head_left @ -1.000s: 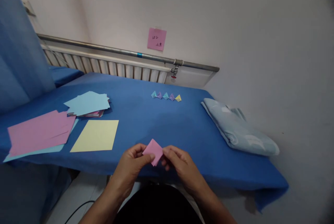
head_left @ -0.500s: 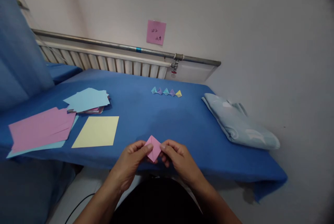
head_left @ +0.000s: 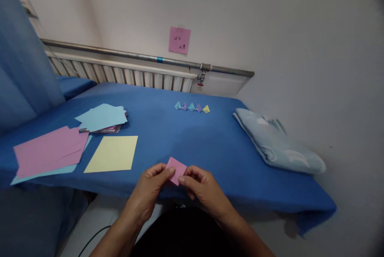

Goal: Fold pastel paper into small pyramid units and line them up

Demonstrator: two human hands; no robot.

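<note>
- Both your hands have hold of one folded pink paper, a small square turned cornerwise between them over the near edge of the blue-covered surface (head_left: 216, 141).
- Your left hand (head_left: 150, 187) is closed on the folded pink paper (head_left: 178, 168), thumb lying across its left part, fingers mostly hidden behind.
- Your right hand (head_left: 204, 189) pinches its lower right edge, thumb in front, fingers curled.
- Left of your grip, a yellow sheet (head_left: 112, 154) lies flat; farther left, pink sheets (head_left: 49, 149) overlap a light blue sheet (head_left: 64, 170).
- Beyond the yellow sheet, ahead and left of your grip, sits a paper stack (head_left: 103, 116), light blue on top.
- Ahead and slightly right, five small folded pieces (head_left: 191, 107) form a row: light blue, purple, light blue, purple, yellow.
- Well to the right of your grip rests a folded blanket (head_left: 274, 141).
</note>
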